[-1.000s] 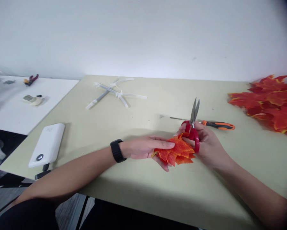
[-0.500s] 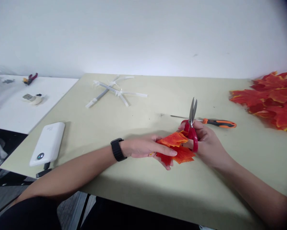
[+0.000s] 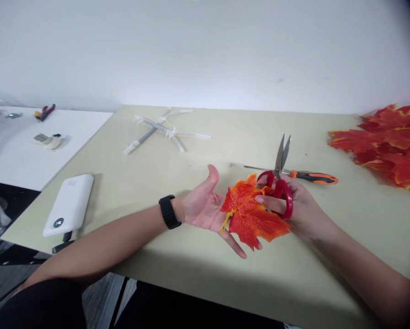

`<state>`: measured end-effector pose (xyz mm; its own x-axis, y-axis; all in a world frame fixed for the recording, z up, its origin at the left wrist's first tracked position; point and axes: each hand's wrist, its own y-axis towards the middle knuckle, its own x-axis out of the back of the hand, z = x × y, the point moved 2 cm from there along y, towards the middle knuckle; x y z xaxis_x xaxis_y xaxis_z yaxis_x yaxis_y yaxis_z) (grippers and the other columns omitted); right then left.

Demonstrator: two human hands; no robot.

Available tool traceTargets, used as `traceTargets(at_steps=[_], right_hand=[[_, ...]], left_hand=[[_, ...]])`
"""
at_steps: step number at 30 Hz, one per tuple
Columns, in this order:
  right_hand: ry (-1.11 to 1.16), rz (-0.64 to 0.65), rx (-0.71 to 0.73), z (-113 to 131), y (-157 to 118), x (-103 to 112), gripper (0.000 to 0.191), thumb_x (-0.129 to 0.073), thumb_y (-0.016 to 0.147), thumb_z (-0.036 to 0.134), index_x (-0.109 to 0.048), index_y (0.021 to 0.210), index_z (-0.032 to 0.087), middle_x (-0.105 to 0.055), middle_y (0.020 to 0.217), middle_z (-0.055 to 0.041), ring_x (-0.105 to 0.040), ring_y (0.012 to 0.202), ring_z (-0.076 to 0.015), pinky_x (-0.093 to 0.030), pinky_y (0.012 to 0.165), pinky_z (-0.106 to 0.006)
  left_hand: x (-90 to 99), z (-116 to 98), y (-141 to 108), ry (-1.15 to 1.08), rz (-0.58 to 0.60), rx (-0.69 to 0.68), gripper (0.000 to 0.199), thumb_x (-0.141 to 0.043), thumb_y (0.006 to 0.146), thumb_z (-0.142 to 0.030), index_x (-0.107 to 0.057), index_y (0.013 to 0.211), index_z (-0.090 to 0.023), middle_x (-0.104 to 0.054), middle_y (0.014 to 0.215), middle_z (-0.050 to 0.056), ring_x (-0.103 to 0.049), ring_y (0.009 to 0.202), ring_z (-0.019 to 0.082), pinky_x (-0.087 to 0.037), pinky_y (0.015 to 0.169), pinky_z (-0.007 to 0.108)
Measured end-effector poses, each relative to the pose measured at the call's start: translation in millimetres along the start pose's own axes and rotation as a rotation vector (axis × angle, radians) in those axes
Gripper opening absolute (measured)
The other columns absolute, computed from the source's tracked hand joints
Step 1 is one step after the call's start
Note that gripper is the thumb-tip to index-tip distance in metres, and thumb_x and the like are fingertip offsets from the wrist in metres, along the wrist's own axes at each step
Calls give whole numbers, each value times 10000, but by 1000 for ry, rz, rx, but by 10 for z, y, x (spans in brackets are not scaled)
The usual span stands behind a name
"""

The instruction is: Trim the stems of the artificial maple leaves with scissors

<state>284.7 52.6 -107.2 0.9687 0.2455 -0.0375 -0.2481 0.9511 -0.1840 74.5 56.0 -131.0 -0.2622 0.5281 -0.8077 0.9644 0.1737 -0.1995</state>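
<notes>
A red-orange artificial maple leaf [image 3: 247,208] with a yellow stem lies spread over the fingers of my left hand [image 3: 205,208]. That hand is palm up, thumb and fingers apart; some fingers are hidden under the leaf. My right hand [image 3: 302,203] holds red-handled scissors [image 3: 280,157], fingers through the loops and blades pointing up, slightly parted. Fingertips of the same hand also rest on the leaf's right side. Behind the scissors a screwdriver [image 3: 316,177] with a black and orange handle lies on the table.
A pile of red maple leaves [image 3: 393,141] lies at the far right. Clear plastic tubes [image 3: 157,125] lie crossed toward the back. A white power bank [image 3: 69,203] sits at the table's left edge. Pliers [image 3: 45,113] lie on the white surface beyond.
My left hand has let go of the leaf and turned palm up, fingers spread. The leaf has unfolded flat. My right hand has shifted slightly right with the scissors.
</notes>
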Motion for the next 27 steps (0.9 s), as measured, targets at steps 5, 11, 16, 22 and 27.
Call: traceTargets(at_steps=[5, 11, 16, 22, 27], right_hand=[[-71, 99, 14, 32, -19, -43, 369, -927, 697, 298, -647, 929, 236, -570, 708, 45, -521, 589, -92, -452, 533, -217], [-59, 169, -1, 28, -56, -91, 335, -875, 777, 377, -644, 977, 238, -650, 805, -6, -612, 640, -130, -525, 554, -244], [-80, 193, 0, 22, -50, -95, 306, -845, 814, 386, -632, 974, 236, -670, 805, -14, -627, 642, -137, -525, 537, -235], [-98, 191, 8, 1, -50, -96, 360, -872, 781, 418, -630, 973, 233, -669, 795, -15, -622, 656, -144, -534, 576, -250], [-99, 203, -7, -20, -45, -94, 416, -889, 749, 474, -631, 967, 233, -676, 824, -26, -638, 676, -160, -549, 585, -265]], left_hand=[[76, 32, 28, 44, -91, -76, 781, -447, 866, -853, -666, 1188, -176, -684, 1164, 146, -672, 1101, 275, -557, 933, 405], [-170, 131, 126, 80, 78, 20, 722, -522, 863, -802, -696, 1145, -161, -686, 1086, 139, -705, 1063, 308, -566, 874, 426], [-195, 208, 188, 1, 50, -54, 599, -753, 789, -674, -684, 1089, -161, -715, 957, 88, -736, 858, 254, -572, 888, 448], [-223, 161, 170, 60, -51, -38, 431, -883, 747, -514, -656, 794, -149, -643, 733, -2, -723, 730, 177, -598, 805, 352], [-260, 135, 160, 145, -117, -8, 463, -937, 677, -495, -616, 727, -165, -602, 638, -22, -664, 590, 148, -597, 632, 318]])
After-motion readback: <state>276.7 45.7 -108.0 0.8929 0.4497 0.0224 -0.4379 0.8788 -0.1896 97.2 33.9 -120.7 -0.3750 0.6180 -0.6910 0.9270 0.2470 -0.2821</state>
